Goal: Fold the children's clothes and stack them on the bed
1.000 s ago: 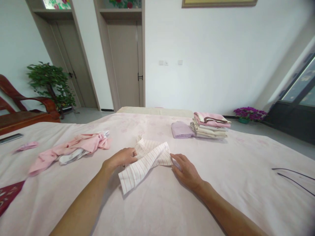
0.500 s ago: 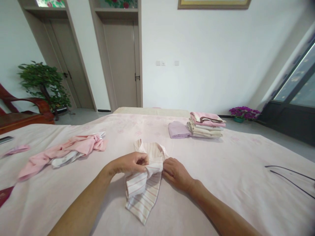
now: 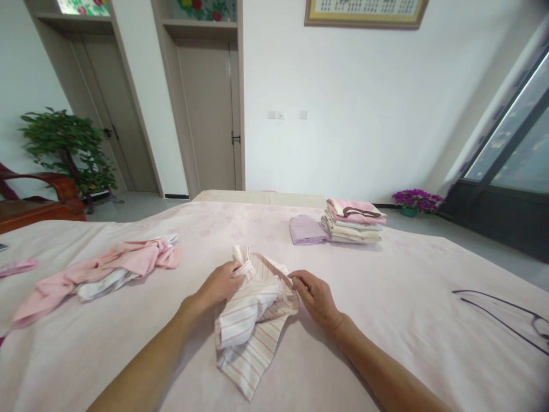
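Note:
A small white garment with reddish-brown stripes (image 3: 253,309) lies bunched on the pale pink sheet (image 3: 351,343) in front of me. Its lower part hangs toward me in two pointed flaps. My left hand (image 3: 223,280) is closed on its upper left edge, thumb over the cloth. On the opposite side my right hand (image 3: 315,294) pinches the upper right edge between thumb and fingers. Folds hide which part of the garment each hand grips.
Left of my hands lies a crumpled pink and white garment (image 3: 115,266). Farther back right stand a folded lilac cloth (image 3: 306,230) and a stack of folded clothes (image 3: 354,222). Eyeglasses (image 3: 506,312) rest at the right, and a small pink cloth (image 3: 19,267) at the far left.
Both hands have shifted their hold: the left has moved to the upper left edge, the right to the upper right edge. The garment's top is spread wider. The view has tilted up slightly.

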Demonstrator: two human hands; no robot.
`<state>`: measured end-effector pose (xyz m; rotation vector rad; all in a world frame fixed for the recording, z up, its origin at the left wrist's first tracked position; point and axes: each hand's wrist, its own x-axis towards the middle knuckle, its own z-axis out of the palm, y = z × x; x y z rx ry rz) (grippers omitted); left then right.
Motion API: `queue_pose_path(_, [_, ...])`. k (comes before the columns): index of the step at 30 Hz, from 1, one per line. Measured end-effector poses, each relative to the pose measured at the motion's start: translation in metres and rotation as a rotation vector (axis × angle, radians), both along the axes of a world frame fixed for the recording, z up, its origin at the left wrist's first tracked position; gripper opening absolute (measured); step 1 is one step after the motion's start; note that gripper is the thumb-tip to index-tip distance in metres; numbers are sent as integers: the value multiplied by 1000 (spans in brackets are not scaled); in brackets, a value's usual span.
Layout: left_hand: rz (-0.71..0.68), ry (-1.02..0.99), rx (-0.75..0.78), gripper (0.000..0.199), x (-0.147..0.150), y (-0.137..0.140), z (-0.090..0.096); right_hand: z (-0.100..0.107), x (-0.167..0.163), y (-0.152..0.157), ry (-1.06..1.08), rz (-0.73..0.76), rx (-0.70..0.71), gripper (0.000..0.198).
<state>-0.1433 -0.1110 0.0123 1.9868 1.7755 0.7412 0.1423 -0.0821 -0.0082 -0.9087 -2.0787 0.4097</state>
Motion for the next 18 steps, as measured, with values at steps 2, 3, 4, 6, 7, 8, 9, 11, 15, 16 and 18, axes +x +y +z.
queue_pose_path(2, [-84, -20, 158, 20, 15, -8, 15, 10, 1, 2, 12, -3, 145, 31])
queue_pose_path(3, [-158, -22, 216, 21, 22, -14, 23, 17, 2, 1, -13, 3, 226, 39])
queue_pose_path(4, [-241, -21, 254, 23, 29, -19, 29, 25, 4, 0, -58, 11, 302, 48])
queue_pose_path(6, [-379, -24, 297, 25, 43, -29, 38, 40, 6, -5, -178, 35, 408, 60])
queue_pose_path(7, [-422, -34, 311, 26, 49, -33, 40, 46, 6, -7, -241, 60, 435, 61])
queue_pose_path(8, [-451, -53, 319, 26, 54, -36, 40, 51, 6, -10, -296, 96, 446, 58])
queue_pose_path(9, [-461, -82, 324, 25, 58, -39, 40, 53, 6, -12, -340, 137, 441, 51])
queue_pose_path(11, [-424, -147, 331, 21, 63, -43, 39, 53, 6, -14, -369, 198, 381, 27])
queue_pose_path(15, [-246, -234, 456, 37, 65, -51, 43, 49, 12, -2, -24, 19, -18, 7])
queue_pose_path(16, [-232, -239, 507, 42, 67, -54, 46, 50, 16, 5, 149, -47, -143, 12])
queue_pose_path(18, [-271, -200, 585, 47, 73, -61, 51, 57, 30, 22, 528, -120, -337, 24])
